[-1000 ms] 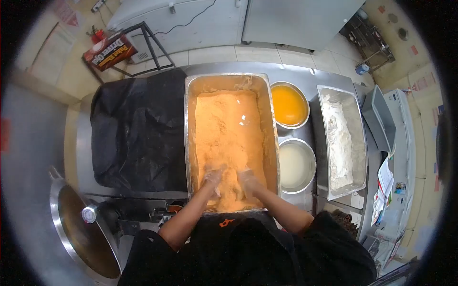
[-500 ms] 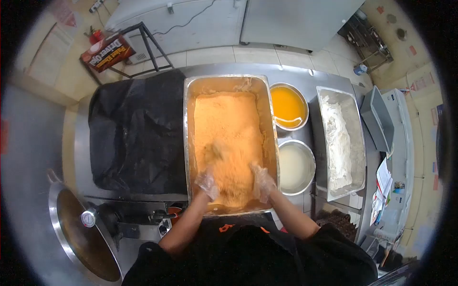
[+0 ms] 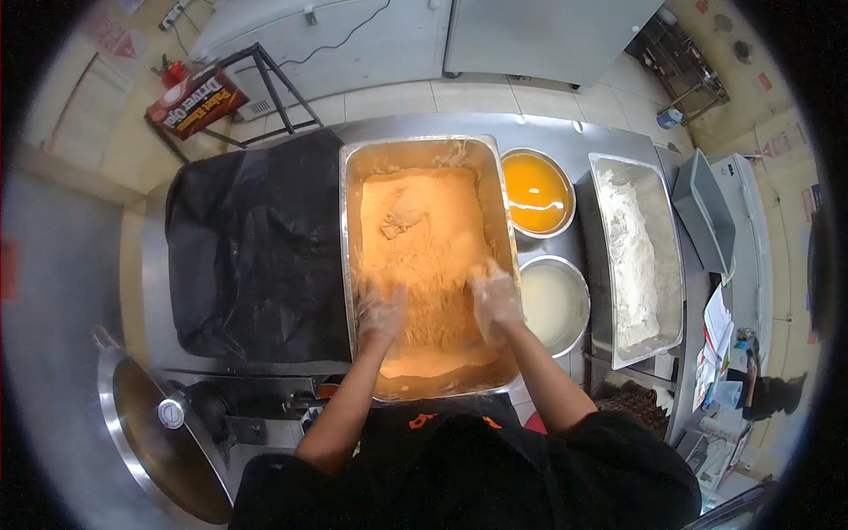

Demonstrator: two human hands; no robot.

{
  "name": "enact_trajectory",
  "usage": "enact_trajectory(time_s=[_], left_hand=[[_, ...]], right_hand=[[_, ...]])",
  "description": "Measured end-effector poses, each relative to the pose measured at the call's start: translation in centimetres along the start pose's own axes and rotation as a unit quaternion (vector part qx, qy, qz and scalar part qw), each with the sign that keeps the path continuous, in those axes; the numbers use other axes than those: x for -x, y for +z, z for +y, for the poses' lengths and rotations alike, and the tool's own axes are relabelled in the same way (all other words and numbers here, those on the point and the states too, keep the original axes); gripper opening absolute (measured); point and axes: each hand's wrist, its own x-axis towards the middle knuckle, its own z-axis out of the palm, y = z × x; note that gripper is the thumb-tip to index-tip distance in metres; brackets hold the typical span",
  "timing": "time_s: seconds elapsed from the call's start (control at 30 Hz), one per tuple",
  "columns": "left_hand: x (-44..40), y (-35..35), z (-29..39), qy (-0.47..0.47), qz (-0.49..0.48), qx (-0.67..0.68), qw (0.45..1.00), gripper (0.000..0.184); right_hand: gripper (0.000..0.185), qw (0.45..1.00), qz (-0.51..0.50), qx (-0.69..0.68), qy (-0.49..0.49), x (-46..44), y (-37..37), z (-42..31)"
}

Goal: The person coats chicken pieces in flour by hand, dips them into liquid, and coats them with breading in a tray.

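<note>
Left hand (image 3: 380,309) blurred, near left wall of tub (image 3: 415,156); finger state: cannot tell | right hand (image 3: 497,300) blurred, near right wall; fingers likewise unreadable | orange powder (image 3: 464,199) in tub, smeared between hands | coated lump (image 3: 406,215) farther off, hard to identify | pale bowl (image 3: 552,305) right, left edge hidden

Orange powder (image 3: 446,199), uneven, in metal tub (image 3: 402,155)

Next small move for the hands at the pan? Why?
I'd probably sweep the left hand and right hand inward, pushing orange powder over the lump: its top is exposed, and both hands are apart near the side walls of the metal pan.
</note>
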Motion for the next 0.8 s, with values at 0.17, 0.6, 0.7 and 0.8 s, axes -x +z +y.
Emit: enact_trajectory(time_s=[0.17,0.6,0.7,0.8], left_hand=[[-7.1,1.9,4.7,-0.144,-0.048,0.237,0.960,0.068],[-17.7,-4.1,7.1,0.193,-0.072,-0.076,0.976,0.103],[-15.8,-4.9,6.2,0.220,-0.223,-0.126,0.941,0.068],[-13.6,-2.7,2.9,0.277,-0.331,-0.210,0.877,0.047]], right_hand=[[0.047,0.952,0.217,0.096,0.192,-6.0,4.3,-4.2],[0.029,0.895,0.124,0.382,-0.196,-15.8,2.4,-4.4],[0.037,0.844,-0.327,0.411,-0.112,-15.3,1.4,-4.5],[0.045,0.883,-0.329,0.327,-0.066,-12.8,-3.1,-6.8]])
